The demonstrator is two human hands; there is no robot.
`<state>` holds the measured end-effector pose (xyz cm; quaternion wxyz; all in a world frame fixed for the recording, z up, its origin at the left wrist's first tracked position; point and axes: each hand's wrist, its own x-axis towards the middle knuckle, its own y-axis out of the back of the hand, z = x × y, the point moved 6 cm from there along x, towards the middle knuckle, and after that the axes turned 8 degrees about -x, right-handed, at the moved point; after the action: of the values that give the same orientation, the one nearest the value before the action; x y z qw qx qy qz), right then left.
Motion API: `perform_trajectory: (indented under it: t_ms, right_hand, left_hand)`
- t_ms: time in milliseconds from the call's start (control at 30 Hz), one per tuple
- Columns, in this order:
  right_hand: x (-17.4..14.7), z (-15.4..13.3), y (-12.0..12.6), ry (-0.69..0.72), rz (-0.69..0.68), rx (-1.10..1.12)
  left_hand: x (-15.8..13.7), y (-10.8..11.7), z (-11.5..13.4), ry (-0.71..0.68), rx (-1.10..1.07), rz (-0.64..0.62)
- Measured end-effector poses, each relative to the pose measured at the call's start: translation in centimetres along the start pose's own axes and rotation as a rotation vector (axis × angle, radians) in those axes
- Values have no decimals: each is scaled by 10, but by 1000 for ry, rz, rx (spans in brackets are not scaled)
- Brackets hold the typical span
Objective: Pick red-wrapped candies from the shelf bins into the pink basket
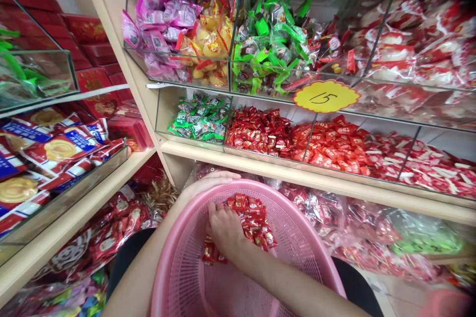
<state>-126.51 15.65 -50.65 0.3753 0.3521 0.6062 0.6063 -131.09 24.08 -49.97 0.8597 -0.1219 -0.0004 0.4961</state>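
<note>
A pink plastic basket with mesh walls stands tilted between my knees. My left arm reaches around its left side, and my left hand grips the far rim. Inside the basket lies a pile of small red-wrapped candies. My right hand is down among them, its fingers curled at the left of the pile. The fingertips are partly hidden, so what exactly lies between them is hard to see. A few candies sit below the right hand, apart from the main pile.
Ahead, a wooden shelf holds glass bins of red candies and green-wrapped candies. A yellow price tag hangs above. Packaged snacks fill the left shelf. Bagged sweets lie below, at right.
</note>
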Motion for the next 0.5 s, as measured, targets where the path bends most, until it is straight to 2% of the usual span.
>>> perform_trajectory:
  t_ms: [200,267,333,400,500]
  right_hand:
    - [-1,-4,-5,25,1,-17]
    - [-4,-3,1,29,-20,-10]
    - [-7,2,18,34,-17,15]
    - [-9,17,46,25,32,48]
    - [-5,60,98,-38,183,68]
  left_hand:
    - [-4,-2,5,22,7,-47]
    - [-3,-1,6,10,16,-45]
    - [-1,-1,6,-12,22,-30]
    - [1,-1,5,-31,24,-10]
    - [2,-1,2,-44,19,10]
